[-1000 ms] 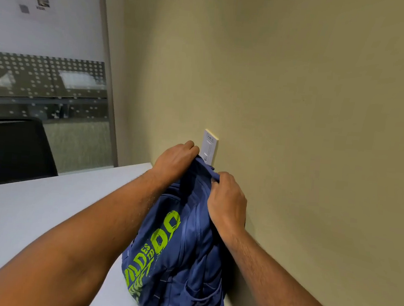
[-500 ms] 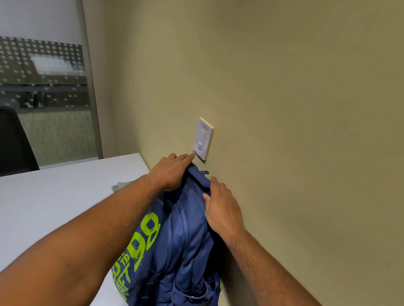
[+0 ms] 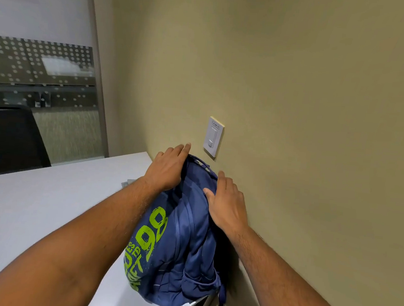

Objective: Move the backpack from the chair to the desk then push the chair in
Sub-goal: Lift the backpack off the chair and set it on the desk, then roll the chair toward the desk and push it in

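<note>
The backpack (image 3: 176,243) stands on the table (image 3: 32,211) at its near right corner, upright and leaning against the wall (image 3: 297,112); part of its base overhangs the near table edge. The first step of the task therefore appears nearly complete. My left hand (image 3: 167,169) rests on the top left of the backpack with its fingers (image 3: 184,149) extended and curved over the top edge; whether they grip the fabric cannot be determined. My right hand (image 3: 228,204) lies flat and open on the upper right side of the backpack, pressing without holding anything. What remains, in my judgement: confirm that the backpack is stable, release both hands, then push the chair in. The task chair is not identifiable in this view; a black chair back (image 3: 7,135) shows at the far left, beyond the table, and I cannot tell whether it is the one concerned. A light switch (image 3: 213,136) sits on the wall just above the backpack, close to my left fingertips; avoid striking it on withdrawal. A small flat object (image 3: 126,183) lies on the table beside my left forearm.
</note>
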Available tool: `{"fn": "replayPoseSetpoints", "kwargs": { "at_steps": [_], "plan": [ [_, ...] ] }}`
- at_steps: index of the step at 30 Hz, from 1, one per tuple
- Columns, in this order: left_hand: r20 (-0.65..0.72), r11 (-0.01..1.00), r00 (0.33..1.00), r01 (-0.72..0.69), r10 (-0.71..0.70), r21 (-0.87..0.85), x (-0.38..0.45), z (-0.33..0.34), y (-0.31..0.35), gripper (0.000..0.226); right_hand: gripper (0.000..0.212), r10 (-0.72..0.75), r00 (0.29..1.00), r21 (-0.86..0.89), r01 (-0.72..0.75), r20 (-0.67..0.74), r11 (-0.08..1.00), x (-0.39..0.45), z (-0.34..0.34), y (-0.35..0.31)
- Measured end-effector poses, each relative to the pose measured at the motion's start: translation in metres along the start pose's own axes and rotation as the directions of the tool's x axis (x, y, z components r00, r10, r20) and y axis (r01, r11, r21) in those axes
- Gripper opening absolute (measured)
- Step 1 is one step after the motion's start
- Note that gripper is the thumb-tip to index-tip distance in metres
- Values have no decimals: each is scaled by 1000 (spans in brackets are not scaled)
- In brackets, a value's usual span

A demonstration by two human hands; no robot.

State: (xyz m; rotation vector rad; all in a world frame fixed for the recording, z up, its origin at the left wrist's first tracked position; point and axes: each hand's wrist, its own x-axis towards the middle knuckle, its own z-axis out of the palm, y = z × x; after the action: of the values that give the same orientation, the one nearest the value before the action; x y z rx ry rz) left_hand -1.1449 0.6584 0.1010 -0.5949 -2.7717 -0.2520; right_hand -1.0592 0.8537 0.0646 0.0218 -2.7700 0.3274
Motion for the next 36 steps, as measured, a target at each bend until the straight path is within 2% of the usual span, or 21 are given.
{"fn": "replayPoseSetpoints", "kwargs": {
  "at_steps": [5,11,20,28,36],
  "plan": [
    [-37,999,999,16,-17,-36,-24,-8,-1,88,69,-21,998,-71,17,-56,997,-7,-6,-10],
    [-72,998,997,12,-17,-66,-58,2,6,68,75,-5,1000,-187,1,-20,982,-31,-13,-14],
    [-10,996,1000,26,-27,-85,-120,13,34,65,77,12,999,-215,-4,33,977,-86,-28,-3],
    [8,998,999,40,-40,-57,-184,-3,82,65,76,-18,999,-191,23,26,981,-148,-55,12],
    [-10,998,998,56,-56,-10,-287,-23,159,64,75,-36,998,-184,44,42,982,-257,-91,33]
  ]
}}
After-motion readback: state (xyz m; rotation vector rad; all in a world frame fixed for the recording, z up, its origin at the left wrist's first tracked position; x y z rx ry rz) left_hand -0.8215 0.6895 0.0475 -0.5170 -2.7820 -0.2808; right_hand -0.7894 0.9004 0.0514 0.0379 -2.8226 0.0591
